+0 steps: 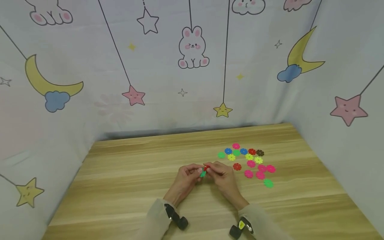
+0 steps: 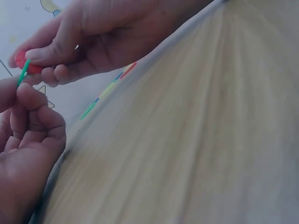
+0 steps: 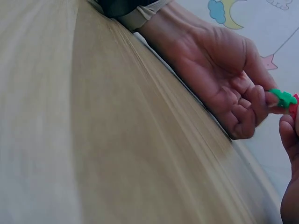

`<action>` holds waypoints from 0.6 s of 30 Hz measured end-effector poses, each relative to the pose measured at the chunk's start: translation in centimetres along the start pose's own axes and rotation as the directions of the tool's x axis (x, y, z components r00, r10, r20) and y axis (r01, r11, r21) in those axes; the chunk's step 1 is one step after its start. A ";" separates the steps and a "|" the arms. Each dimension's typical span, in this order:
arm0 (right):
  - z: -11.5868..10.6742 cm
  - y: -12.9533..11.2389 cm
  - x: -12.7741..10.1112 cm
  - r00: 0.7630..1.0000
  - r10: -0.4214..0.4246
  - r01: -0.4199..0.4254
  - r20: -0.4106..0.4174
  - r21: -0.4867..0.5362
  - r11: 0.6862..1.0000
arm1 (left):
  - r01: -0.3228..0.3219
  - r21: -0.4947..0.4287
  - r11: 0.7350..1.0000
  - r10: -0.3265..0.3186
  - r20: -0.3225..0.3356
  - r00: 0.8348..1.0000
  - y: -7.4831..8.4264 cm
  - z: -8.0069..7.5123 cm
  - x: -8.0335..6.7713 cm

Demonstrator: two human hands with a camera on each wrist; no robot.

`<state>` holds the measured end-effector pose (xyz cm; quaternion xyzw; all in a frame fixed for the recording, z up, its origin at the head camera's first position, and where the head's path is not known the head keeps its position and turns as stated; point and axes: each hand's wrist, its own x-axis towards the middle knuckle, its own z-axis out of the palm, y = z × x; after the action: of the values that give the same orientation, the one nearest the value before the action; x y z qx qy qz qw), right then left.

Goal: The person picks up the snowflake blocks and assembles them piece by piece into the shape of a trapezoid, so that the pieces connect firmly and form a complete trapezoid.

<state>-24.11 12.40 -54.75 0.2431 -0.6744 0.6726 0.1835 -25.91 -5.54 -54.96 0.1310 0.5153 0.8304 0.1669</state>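
Note:
Over the middle of the wooden table [image 1: 126,186] my two hands meet. My left hand [image 1: 187,176] pinches a green flower-shaped disc [image 1: 203,173] between thumb and fingertips; the disc shows edge-on in the left wrist view [image 2: 22,72] and as a toothed shape in the right wrist view [image 3: 281,97]. My right hand [image 1: 220,175] pinches a red disc [image 1: 206,167], which touches the green one [image 2: 25,63]. Both hands hover just above the tabletop.
Several loose flower discs [image 1: 249,160] in pink, green, blue, yellow, red and brown lie on the table right of my hands. A cartoon-printed cloth [image 1: 192,66] walls the table at the back and both sides.

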 end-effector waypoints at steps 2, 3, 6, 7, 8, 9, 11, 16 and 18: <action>0.5 0.0 0.1 0.999 -0.014 0.015 -0.044 0.023 1.000 | -0.015 -0.007 1.000 0.014 -0.026 1.000 0.0 0.1 0.0; 0.8 0.1 0.2 0.998 -0.021 0.023 -0.065 0.024 0.999 | -0.024 -0.012 1.000 0.024 -0.038 0.999 0.0 0.2 0.1; 1.3 0.2 0.1 0.992 -0.038 0.039 -0.118 0.004 0.999 | -0.051 -0.031 0.998 0.049 -0.071 0.996 -0.1 0.4 0.0; 1.4 0.3 0.1 0.990 -0.039 0.040 -0.135 0.006 0.999 | -0.058 -0.039 0.998 0.055 -0.081 0.995 -0.2 0.6 -0.1; 1.5 0.3 0.0 0.987 -0.044 0.045 -0.154 0.003 0.999 | -0.065 -0.045 0.997 0.061 -0.084 0.995 -0.2 0.7 -0.1; 1.5 0.3 -0.1 0.984 -0.048 0.049 -0.174 0.005 0.999 | -0.069 -0.051 0.996 0.065 -0.083 0.994 -0.2 0.8 -0.1; 1.5 0.3 -0.2 0.977 -0.052 0.057 -0.206 0.017 0.998 | -0.076 -0.061 0.995 0.071 -0.077 0.994 -0.3 0.9 -0.1; 1.4 0.4 -0.2 0.972 -0.049 0.066 -0.230 0.067 0.996 | -0.091 -0.058 0.994 0.087 -0.076 0.993 -0.3 1.2 0.0; 1.2 0.4 -0.2 0.972 -0.046 0.064 -0.230 0.074 0.995 | -0.096 -0.053 0.994 0.092 -0.078 0.993 -0.3 1.3 0.1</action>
<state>-24.12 11.17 -55.21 0.1902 -0.6140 0.7175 0.2683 -25.43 -4.34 -54.72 0.1191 0.4906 0.8560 0.1117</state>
